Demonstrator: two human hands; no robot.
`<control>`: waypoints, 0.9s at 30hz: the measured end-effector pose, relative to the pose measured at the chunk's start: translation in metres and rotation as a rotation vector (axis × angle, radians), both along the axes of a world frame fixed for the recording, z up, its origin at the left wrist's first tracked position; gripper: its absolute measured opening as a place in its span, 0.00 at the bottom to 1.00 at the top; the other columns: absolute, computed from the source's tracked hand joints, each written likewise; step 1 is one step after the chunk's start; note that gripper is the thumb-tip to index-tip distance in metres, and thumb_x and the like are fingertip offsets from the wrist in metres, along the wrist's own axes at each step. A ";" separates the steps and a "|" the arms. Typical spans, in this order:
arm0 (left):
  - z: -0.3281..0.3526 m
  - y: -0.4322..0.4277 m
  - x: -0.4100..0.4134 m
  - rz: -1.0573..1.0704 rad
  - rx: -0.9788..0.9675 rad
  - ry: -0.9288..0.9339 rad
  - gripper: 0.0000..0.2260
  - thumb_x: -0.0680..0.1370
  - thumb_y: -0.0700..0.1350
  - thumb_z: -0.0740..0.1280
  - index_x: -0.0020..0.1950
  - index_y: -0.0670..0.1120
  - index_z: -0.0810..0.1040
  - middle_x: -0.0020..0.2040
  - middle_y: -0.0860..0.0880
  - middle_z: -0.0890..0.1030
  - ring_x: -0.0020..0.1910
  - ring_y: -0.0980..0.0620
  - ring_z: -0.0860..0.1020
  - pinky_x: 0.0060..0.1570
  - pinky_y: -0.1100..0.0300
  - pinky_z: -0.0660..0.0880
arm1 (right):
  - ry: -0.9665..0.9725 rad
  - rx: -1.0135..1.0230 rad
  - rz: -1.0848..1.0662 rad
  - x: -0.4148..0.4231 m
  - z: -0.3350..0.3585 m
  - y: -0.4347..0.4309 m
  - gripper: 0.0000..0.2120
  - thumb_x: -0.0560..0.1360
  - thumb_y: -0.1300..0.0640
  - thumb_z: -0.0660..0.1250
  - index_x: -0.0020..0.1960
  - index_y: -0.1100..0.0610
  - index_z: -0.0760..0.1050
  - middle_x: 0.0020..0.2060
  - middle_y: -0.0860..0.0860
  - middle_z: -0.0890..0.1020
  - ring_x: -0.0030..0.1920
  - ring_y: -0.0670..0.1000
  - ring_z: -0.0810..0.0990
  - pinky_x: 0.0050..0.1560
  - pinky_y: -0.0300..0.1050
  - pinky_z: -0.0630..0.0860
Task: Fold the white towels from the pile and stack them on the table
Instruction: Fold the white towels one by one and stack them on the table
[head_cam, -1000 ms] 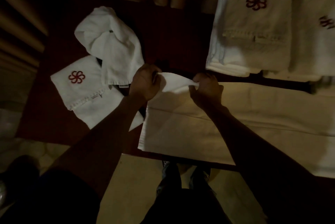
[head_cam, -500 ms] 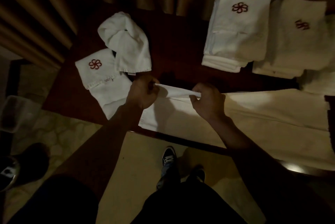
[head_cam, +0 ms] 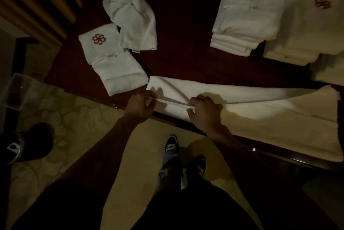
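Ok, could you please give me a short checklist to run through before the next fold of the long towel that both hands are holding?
1. Left hand and right hand both pinch the near edge of the long towel: ok.
2. Edge straight between the hands: ok.
3. Long towel smooth: not ok, creases run near its left end.
4. Its right end square on the table: cannot tell, too dim at the frame edge.
5. Folded stack tidy enough to take another towel: ok.
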State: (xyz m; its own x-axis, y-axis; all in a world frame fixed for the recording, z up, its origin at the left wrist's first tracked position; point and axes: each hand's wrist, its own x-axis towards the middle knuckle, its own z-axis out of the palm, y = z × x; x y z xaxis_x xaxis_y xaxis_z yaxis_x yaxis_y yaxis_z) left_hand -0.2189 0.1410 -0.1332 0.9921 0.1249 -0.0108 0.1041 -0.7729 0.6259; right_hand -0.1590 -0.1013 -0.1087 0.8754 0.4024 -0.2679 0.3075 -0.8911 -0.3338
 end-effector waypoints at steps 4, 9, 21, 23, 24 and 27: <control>-0.006 0.000 -0.002 0.014 0.021 -0.025 0.08 0.77 0.47 0.66 0.51 0.45 0.81 0.48 0.44 0.81 0.44 0.45 0.80 0.41 0.50 0.78 | -0.008 -0.012 0.006 -0.005 -0.004 0.001 0.04 0.76 0.53 0.68 0.50 0.50 0.78 0.46 0.48 0.77 0.53 0.54 0.75 0.49 0.53 0.67; -0.009 0.002 0.000 0.068 -0.008 -0.077 0.07 0.77 0.43 0.64 0.50 0.42 0.79 0.47 0.44 0.81 0.42 0.45 0.80 0.40 0.55 0.77 | -0.116 0.041 0.051 -0.004 -0.005 0.008 0.03 0.74 0.54 0.71 0.46 0.52 0.79 0.42 0.48 0.78 0.48 0.54 0.77 0.46 0.52 0.69; -0.019 0.014 -0.006 0.199 -0.015 -0.036 0.08 0.74 0.29 0.65 0.46 0.40 0.80 0.46 0.43 0.83 0.48 0.44 0.80 0.49 0.56 0.76 | -0.058 0.048 0.191 -0.014 -0.025 0.021 0.06 0.77 0.55 0.67 0.52 0.55 0.81 0.47 0.51 0.81 0.50 0.54 0.78 0.46 0.49 0.75; -0.022 0.016 -0.006 0.218 -0.039 -0.020 0.08 0.74 0.29 0.64 0.45 0.41 0.80 0.46 0.44 0.83 0.49 0.44 0.80 0.50 0.57 0.75 | -0.042 0.077 0.199 -0.013 -0.026 0.023 0.06 0.77 0.57 0.67 0.50 0.57 0.81 0.46 0.53 0.81 0.49 0.54 0.78 0.47 0.49 0.77; -0.022 0.017 -0.007 0.214 -0.047 -0.029 0.08 0.74 0.29 0.64 0.44 0.41 0.79 0.46 0.45 0.82 0.49 0.44 0.80 0.50 0.57 0.74 | -0.043 0.085 0.199 -0.014 -0.027 0.023 0.05 0.77 0.57 0.67 0.49 0.57 0.81 0.45 0.53 0.80 0.48 0.55 0.77 0.47 0.49 0.76; -0.023 0.019 -0.009 0.200 -0.092 -0.031 0.09 0.73 0.29 0.65 0.44 0.42 0.79 0.46 0.48 0.82 0.50 0.45 0.80 0.51 0.57 0.76 | -0.039 0.092 0.204 -0.015 -0.031 0.023 0.04 0.76 0.58 0.68 0.48 0.57 0.80 0.44 0.53 0.80 0.47 0.55 0.77 0.46 0.48 0.75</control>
State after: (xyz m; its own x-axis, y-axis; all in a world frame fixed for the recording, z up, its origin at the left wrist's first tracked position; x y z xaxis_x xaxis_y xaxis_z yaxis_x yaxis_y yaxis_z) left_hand -0.2283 0.1601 -0.1557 0.9478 0.3189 -0.0008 0.2289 -0.6784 0.6982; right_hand -0.1738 -0.0787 -0.1393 0.7825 0.5931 -0.1897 0.4919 -0.7756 -0.3955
